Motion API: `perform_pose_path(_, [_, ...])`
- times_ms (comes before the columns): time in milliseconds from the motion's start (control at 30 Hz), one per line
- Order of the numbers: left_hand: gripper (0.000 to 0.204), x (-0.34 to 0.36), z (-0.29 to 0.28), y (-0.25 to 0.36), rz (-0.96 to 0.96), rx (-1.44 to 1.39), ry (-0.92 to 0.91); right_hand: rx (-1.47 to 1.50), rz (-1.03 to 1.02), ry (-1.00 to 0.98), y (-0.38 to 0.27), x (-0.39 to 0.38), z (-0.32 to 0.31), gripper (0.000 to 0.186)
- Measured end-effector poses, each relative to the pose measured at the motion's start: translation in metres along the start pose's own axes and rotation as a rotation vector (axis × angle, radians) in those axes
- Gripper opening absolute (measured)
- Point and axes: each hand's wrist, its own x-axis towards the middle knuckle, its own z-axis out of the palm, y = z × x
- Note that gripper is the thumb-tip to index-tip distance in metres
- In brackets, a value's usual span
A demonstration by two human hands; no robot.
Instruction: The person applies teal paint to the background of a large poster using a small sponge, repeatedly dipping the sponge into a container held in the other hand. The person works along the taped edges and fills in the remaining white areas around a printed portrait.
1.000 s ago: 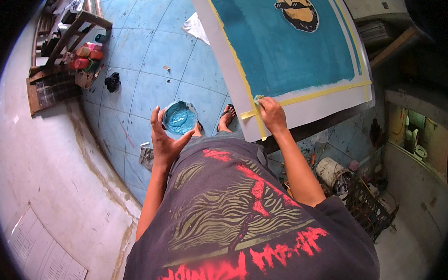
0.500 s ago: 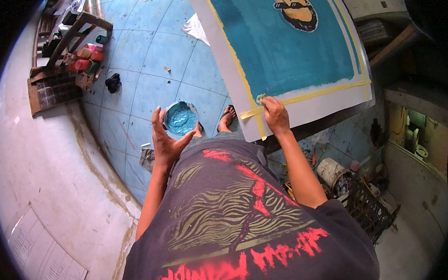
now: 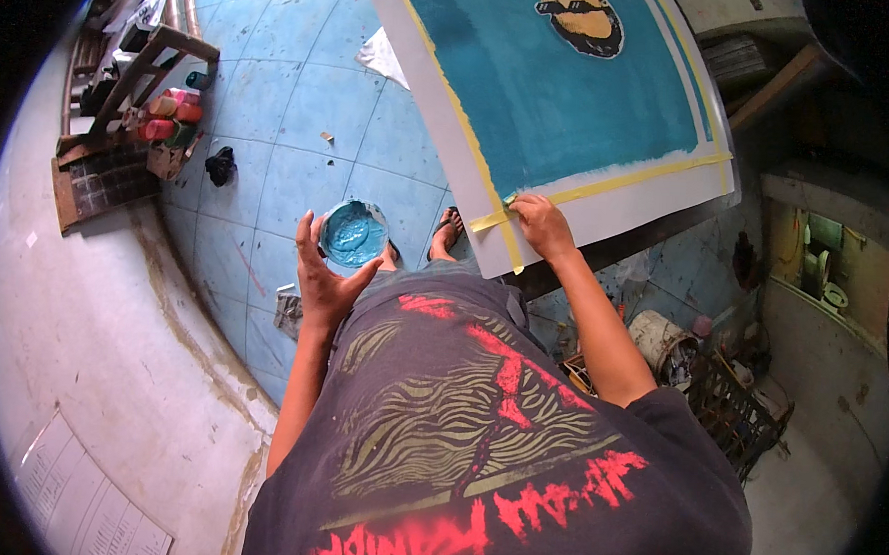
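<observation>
Fingers and thumb of my left hand (image 3: 323, 284) curl round a round tub of blue paint (image 3: 355, 236), held upright in front of my waist. My right hand (image 3: 540, 225) pinches a small greenish dabber (image 3: 510, 199), perhaps a bit of sponge; the fingers hide most of it. It is at the near left corner of a large white sheet (image 3: 666, 210), by the crossing of the yellow tape strips (image 3: 622, 185). Inside the tape the sheet is painted teal (image 3: 570, 134), around a black and tan face picture (image 3: 586, 24) at the far side.
On the left, a wooden rack (image 3: 102, 178) stands by several red and pink bottles (image 3: 174, 112). A black crumpled bag (image 3: 220, 166) lies on the blue tiled floor (image 3: 302, 123). A paint-stained bucket (image 3: 657, 336) and black crate (image 3: 732, 404) stand to my right.
My right hand has shifted slightly left and down with the dabber, toward the taped corner, and less of the dabber shows. My left hand keeps holding the tub.
</observation>
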Motion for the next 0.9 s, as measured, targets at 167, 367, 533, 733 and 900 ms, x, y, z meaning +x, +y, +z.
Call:
perform_pose_path(167, [0.116, 0.0, 0.0, 0.0, -0.001, 0.022, 0.003, -0.01, -0.058, 0.016, 0.003, 0.003, 0.002, 0.02])
perform_pose_path(367, [0.115, 0.0, 0.0, 0.003, 0.003, 0.019, 0.004, -0.004, -0.059, 0.015, 0.002, 0.006, 0.005, 0.02])
perform_pose_path(533, [0.115, 0.0, 0.0, 0.003, 0.0, 0.002, 0.006, 0.034, -0.054, 0.056, -0.001, 0.007, 0.003, 0.02])
perform_pose_path(733, [0.115, 0.0, 0.0, 0.003, 0.02, 0.04, 0.027, 0.033, -0.049, 0.028, -0.002, 0.009, 0.0, 0.02])
perform_pose_path(900, [0.115, 0.0, 0.0, 0.006, 0.02, 0.036, 0.026, 0.005, -0.065, 0.113, -0.001, 0.006, 0.002, 0.021])
